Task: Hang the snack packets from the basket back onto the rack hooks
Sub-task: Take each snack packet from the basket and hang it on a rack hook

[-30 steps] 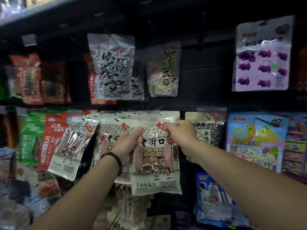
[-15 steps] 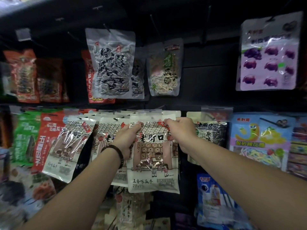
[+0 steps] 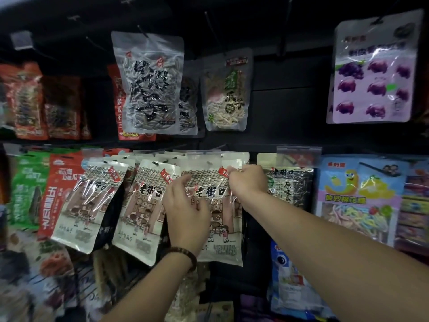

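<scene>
A cream snack packet [image 3: 210, 182] with a tiled-roof shop drawing hangs in the lower row of the rack, its top hole at a hook [image 3: 209, 162]. My right hand [image 3: 248, 182] pinches the packet's top right corner by the red tag. My left hand [image 3: 185, 217], with a bead bracelet on the wrist, lies flat against the packet's front, fingers spread and holding nothing. The basket is out of view.
Two matching cream packets [image 3: 144, 205] [image 3: 90, 201] hang tilted just to the left. A dark seed packet [image 3: 290, 184] and a yellow candy bag [image 3: 357, 194] hang to the right. Above hang a clear seed bag [image 3: 151, 84], a green-labelled bag [image 3: 225, 94] and a purple candy card [image 3: 373, 70].
The packet has risen to the hook's height. My left hand has let go of its top left corner and dropped flat onto its front. The right hand keeps its pinch.
</scene>
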Demonstrator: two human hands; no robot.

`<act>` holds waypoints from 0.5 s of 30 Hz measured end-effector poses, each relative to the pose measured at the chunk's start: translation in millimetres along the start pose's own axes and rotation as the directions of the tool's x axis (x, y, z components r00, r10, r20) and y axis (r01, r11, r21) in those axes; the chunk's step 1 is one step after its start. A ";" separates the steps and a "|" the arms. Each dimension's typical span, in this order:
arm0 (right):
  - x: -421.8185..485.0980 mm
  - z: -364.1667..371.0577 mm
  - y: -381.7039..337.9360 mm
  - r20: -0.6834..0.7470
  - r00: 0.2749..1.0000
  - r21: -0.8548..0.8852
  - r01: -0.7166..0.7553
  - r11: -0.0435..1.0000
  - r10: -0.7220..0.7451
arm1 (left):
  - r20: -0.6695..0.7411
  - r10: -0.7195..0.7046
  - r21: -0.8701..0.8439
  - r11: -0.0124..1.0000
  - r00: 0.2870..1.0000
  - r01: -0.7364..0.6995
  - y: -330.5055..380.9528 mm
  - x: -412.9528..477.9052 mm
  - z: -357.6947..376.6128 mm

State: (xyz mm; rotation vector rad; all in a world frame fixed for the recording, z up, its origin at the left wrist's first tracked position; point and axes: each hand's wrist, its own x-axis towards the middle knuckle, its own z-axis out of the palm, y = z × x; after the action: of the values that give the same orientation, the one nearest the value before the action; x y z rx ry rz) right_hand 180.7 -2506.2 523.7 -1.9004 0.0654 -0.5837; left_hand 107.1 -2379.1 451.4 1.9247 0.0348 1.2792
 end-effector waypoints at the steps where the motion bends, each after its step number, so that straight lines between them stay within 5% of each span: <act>1: 0.0 -1.5 -0.1 0.009 1.000 -0.010 0.012 1.000 -0.012 | 0.059 0.032 0.068 0.997 0.998 -0.036 -1.5 -11.3 2.9; 4: -4.0 -11.9 -1.0 0.079 0.995 -0.064 0.066 0.996 -0.061 | 0.266 0.012 0.224 0.972 0.964 -0.073 -5.5 -37.3 9.1; 9: -22.1 -58.1 12.4 0.212 0.951 -0.209 0.268 0.940 -0.224 | 0.415 0.005 0.269 0.955 0.910 -0.128 -10.9 -45.6 7.2; 15: -87.0 -134.6 82.6 0.422 0.865 -0.346 0.431 0.833 -0.272 | 0.330 0.029 0.190 0.977 0.944 -0.097 9.0 -92.9 -0.5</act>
State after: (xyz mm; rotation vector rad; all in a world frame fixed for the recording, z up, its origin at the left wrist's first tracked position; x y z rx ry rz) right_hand 65.8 -2628.2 457.1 -2.4557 -0.4479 -0.4852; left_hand 58.0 -2424.7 386.5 2.3113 -0.0684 1.0133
